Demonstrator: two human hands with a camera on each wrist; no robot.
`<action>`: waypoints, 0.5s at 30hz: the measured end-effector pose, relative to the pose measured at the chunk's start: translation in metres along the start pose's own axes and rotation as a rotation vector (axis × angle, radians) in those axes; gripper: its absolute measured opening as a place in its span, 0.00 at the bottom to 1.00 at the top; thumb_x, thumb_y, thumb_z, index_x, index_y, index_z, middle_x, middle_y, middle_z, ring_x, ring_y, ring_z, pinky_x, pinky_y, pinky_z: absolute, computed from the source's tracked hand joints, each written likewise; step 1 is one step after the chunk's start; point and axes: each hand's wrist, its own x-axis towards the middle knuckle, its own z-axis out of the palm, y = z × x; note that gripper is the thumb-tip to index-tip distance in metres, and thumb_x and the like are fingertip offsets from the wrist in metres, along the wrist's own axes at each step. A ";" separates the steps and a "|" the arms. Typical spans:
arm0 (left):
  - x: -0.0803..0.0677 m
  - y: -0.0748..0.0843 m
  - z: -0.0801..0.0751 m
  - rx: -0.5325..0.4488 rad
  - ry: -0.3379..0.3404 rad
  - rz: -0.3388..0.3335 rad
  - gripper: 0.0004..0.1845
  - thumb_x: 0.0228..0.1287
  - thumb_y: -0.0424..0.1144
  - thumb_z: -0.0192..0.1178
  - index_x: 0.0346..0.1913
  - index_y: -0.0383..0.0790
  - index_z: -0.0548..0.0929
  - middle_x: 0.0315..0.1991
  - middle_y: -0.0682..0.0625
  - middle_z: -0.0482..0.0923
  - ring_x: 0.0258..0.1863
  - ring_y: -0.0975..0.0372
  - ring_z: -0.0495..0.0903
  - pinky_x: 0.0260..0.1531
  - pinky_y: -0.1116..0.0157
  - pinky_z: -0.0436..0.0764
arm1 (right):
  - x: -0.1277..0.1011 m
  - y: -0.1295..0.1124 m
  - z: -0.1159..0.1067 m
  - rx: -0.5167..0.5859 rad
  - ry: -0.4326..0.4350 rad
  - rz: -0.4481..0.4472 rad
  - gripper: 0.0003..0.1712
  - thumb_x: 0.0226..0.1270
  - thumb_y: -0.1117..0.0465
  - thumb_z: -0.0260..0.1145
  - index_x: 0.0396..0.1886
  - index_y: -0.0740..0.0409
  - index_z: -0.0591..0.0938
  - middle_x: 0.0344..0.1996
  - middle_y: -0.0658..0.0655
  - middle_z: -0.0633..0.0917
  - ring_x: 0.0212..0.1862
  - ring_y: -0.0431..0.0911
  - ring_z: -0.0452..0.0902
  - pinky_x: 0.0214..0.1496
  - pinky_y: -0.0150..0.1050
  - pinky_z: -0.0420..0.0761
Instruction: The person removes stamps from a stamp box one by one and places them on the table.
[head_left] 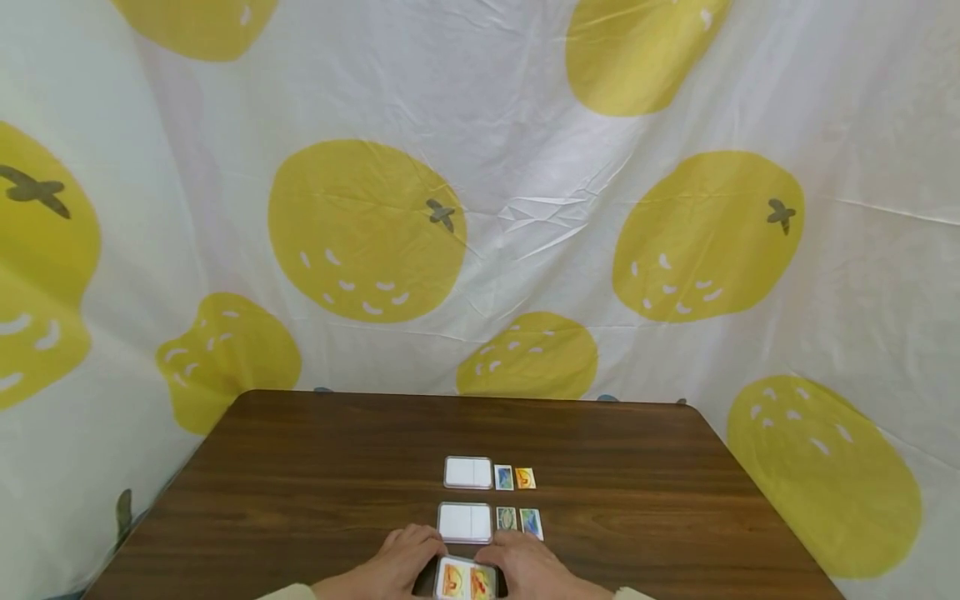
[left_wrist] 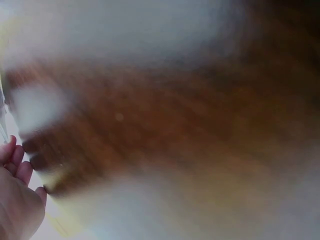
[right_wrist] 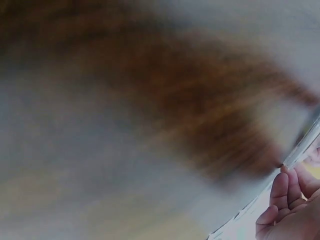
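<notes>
At the bottom centre of the head view a clear case holding two orange picture cards point(head_left: 466, 580) lay on the brown tabletop point(head_left: 300, 483), gripped from both sides: the left hand point(head_left: 401, 560) curled its fingers over the case's left edge and the right hand point(head_left: 527, 564) over its right edge. Both wrist views were heavily blurred, showing only curled fingers point(left_wrist: 17, 167) at the lower left of one and fingers point(right_wrist: 287, 197) at the lower right of the other. Just above the case sat a white tray point(head_left: 465, 522) with two small cards point(head_left: 518, 521) beside it, and further up a second white tray point(head_left: 468, 472) with two more cards point(head_left: 514, 477). A white cloth printed with yellow fruit point(head_left: 367, 229) filled the upper frame.
</notes>
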 end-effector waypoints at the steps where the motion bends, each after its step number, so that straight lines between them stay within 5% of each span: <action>1: 0.000 0.000 0.000 -0.003 0.003 0.010 0.27 0.61 0.61 0.63 0.51 0.43 0.76 0.53 0.48 0.72 0.53 0.58 0.69 0.44 0.58 0.69 | 0.000 0.000 0.000 0.014 -0.006 0.021 0.27 0.51 0.36 0.74 0.44 0.49 0.86 0.33 0.38 0.75 0.36 0.30 0.67 0.38 0.27 0.67; 7: 0.000 -0.002 -0.001 -0.001 0.025 0.047 0.27 0.63 0.61 0.62 0.52 0.43 0.76 0.52 0.49 0.73 0.52 0.58 0.69 0.43 0.58 0.70 | 0.001 0.001 0.001 0.049 0.002 0.060 0.26 0.48 0.36 0.76 0.40 0.47 0.87 0.30 0.35 0.74 0.35 0.28 0.67 0.37 0.28 0.66; 15: 0.001 0.001 0.001 0.024 -0.001 -0.004 0.28 0.61 0.60 0.64 0.51 0.40 0.76 0.53 0.45 0.72 0.53 0.55 0.69 0.44 0.57 0.70 | 0.005 0.000 -0.003 0.061 -0.064 0.098 0.28 0.51 0.36 0.74 0.44 0.50 0.87 0.30 0.36 0.73 0.35 0.30 0.67 0.37 0.30 0.66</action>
